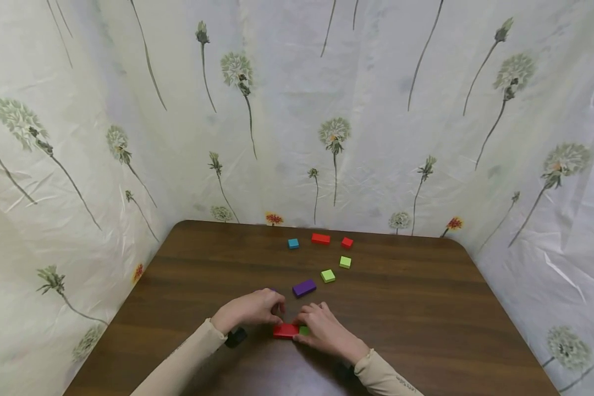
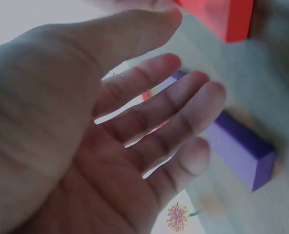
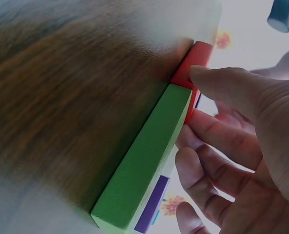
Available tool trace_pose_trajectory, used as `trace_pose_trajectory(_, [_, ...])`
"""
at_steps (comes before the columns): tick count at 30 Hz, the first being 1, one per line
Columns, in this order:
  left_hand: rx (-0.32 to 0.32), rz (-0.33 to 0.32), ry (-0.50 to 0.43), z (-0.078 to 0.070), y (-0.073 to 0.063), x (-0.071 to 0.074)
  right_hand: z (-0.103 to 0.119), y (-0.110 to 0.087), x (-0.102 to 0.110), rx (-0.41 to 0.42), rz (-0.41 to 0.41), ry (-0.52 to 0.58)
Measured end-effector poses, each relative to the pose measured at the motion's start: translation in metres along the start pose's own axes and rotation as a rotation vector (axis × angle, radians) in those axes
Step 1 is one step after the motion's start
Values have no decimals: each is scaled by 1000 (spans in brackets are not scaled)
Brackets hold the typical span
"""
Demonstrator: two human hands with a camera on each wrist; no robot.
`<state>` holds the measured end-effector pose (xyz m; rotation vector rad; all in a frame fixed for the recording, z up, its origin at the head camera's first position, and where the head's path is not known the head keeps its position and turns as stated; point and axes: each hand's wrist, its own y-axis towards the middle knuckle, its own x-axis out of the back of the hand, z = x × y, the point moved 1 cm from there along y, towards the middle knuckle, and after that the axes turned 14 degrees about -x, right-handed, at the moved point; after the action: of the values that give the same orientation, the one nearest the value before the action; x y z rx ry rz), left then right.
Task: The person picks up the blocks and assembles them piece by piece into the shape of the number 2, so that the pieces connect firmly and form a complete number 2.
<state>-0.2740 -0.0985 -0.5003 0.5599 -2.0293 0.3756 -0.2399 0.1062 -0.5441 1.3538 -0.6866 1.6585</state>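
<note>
A red block lies on the table between my hands, end to end with a green block. My right hand pinches the red block near the joint, with the thumb on one side and the index finger on the other in the right wrist view. Beyond it, the green block runs toward the camera. My left hand hovers at the red block's left end, fingers loosely spread. In the left wrist view its thumb tip comes close to the red block, and a purple block shows past the fingers.
Another purple block sits just ahead of the hands. Farther back are two light green blocks, a blue block, a long red block and a small red block. A flowered curtain surrounds the wooden table.
</note>
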Motion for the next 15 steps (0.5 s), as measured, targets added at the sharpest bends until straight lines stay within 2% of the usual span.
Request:
trace_pose_trajectory(8, [9, -120, 54, 10, -1, 19, -1, -1, -2, 2, -5, -10])
trace_pose_trajectory(15, [96, -197, 148, 19, -7, 27, -1, -1, -1, 9, -27, -14])
